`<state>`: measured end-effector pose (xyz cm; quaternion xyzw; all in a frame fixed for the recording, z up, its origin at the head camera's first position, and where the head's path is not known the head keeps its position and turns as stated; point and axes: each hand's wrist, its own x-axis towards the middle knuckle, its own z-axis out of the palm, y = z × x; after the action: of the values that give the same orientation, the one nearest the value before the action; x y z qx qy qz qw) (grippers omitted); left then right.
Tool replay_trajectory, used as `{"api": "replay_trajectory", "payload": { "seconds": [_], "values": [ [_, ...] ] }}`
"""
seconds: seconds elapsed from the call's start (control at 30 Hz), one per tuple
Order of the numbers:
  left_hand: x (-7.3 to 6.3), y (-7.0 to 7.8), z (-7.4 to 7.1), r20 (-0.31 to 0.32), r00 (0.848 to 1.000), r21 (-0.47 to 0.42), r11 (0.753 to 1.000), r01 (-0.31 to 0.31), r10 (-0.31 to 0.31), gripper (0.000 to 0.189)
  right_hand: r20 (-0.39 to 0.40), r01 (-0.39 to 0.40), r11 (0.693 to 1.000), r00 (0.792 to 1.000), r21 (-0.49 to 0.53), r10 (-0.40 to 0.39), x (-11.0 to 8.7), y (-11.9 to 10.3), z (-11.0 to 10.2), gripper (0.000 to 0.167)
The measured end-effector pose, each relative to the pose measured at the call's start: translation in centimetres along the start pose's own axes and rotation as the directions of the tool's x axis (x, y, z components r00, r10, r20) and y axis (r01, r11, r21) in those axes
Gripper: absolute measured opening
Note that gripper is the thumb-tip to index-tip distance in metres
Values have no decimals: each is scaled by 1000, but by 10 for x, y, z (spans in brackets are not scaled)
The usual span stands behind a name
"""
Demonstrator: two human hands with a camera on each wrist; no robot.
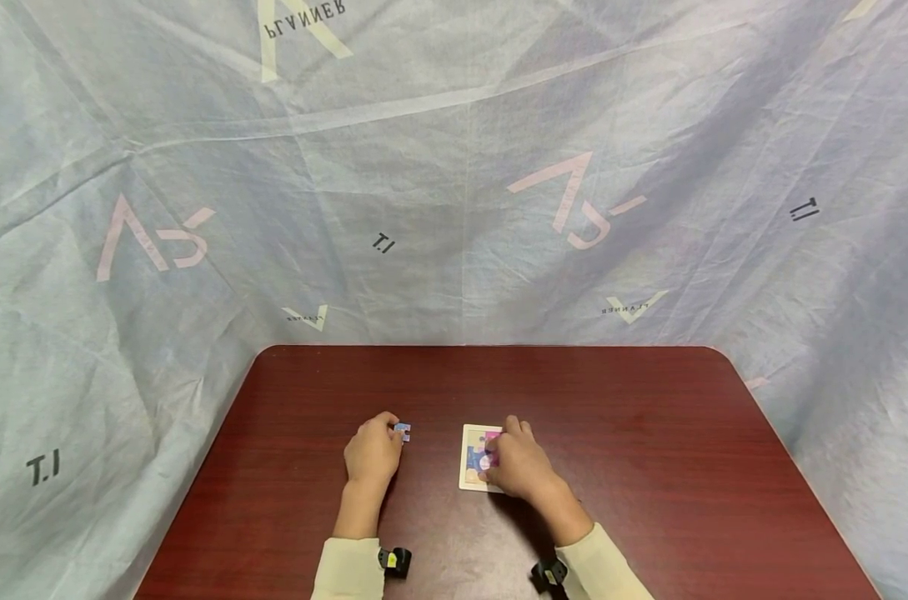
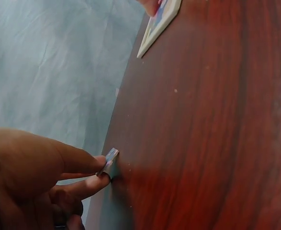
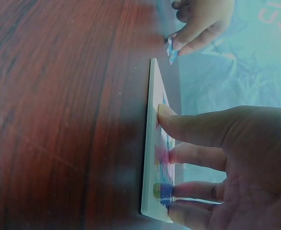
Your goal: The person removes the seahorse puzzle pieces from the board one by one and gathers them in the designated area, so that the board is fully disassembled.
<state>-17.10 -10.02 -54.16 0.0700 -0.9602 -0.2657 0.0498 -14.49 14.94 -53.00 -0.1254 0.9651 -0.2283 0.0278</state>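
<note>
Between thumb and finger, my left hand [image 1: 371,452] pinches a small blue jigsaw piece [image 1: 403,431] with notched edges. The left wrist view shows the jigsaw piece [image 2: 110,157] held on edge close over the table. To its right lies a square jigsaw puzzle tray [image 1: 464,460] with a cream rim. Pink, blue and beige pieces [image 1: 474,458] fill the part of it that shows. My right hand [image 1: 526,465] rests over the tray's right side, hiding that part. In the right wrist view its thumb and extended fingers [image 3: 197,154] touch the puzzle's face.
Both hands are over a dark red wooden table [image 1: 634,417] with rounded far corners. A pale printed cloth [image 1: 454,208] hangs behind and along both sides of it. Black wrist cameras [image 1: 396,562] sit at the cream sleeves [image 1: 348,568].
</note>
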Motion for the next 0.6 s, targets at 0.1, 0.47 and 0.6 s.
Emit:
{"api": "replay_trajectory", "payload": {
  "seconds": [0.1,0.47,0.6],
  "values": [
    [0,1,1,-10,1000,22,1000,-10,10,21,5,-11,1000,1000,1,11,0,0,0,35],
    [-3,3,3,-27,999,46,999,-23,25,21,7,-41,999,999,18,41,0,0,-1,38],
    [-3,4,3,-26,999,53,998,-26,27,22,5,-42,999,999,18,41,0,0,-1,38]
  ]
}}
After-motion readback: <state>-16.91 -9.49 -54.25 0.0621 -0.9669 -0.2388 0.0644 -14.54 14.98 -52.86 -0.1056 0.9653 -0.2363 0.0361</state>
